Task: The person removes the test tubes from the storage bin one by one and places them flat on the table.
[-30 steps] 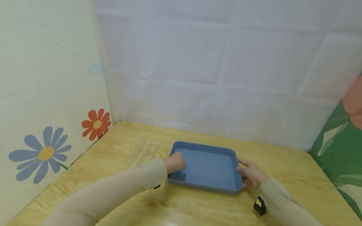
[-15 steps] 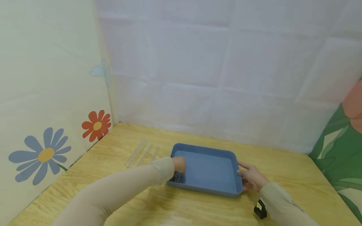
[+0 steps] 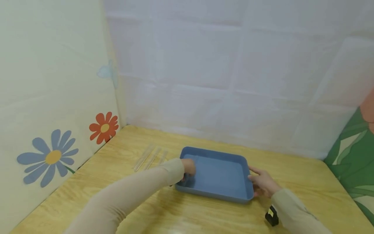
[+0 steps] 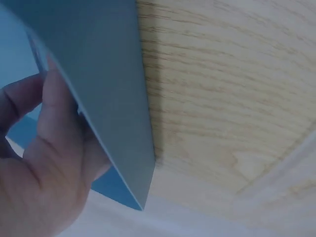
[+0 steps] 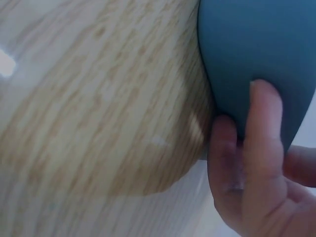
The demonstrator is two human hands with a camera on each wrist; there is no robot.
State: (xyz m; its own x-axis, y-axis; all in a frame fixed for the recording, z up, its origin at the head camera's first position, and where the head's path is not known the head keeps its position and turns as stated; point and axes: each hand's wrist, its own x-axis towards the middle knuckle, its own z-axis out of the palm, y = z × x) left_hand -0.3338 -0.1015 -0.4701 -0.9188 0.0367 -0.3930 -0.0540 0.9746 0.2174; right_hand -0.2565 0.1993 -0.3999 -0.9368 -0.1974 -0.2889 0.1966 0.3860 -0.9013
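Observation:
A blue rectangular tray (image 3: 217, 175) rests on the wooden table. My left hand (image 3: 189, 166) reaches down inside its left end, knuckles up. In the left wrist view, the thumb and index finger of my left hand (image 4: 54, 133) pinch a clear, thin strip, mostly hidden by the tray wall (image 4: 106, 84). Left of the tray lie several clear plastic strips (image 3: 143, 158), roughly side by side. My right hand (image 3: 263, 182) touches the right end of the tray from outside. In the right wrist view, its straight fingers (image 5: 266, 118) press against the outer wall.
A white cloth backdrop (image 3: 187, 65) hangs behind the table (image 3: 122, 185). At the left stands a pale panel with printed flowers (image 3: 54, 157), and at the right a green leafy print (image 3: 353, 169). A black strap device (image 3: 271, 216) sits on my right wrist.
My left hand has gone lower and slightly right inside the tray's left end. The right hand stays at the tray's right end. The strips on the table have not moved.

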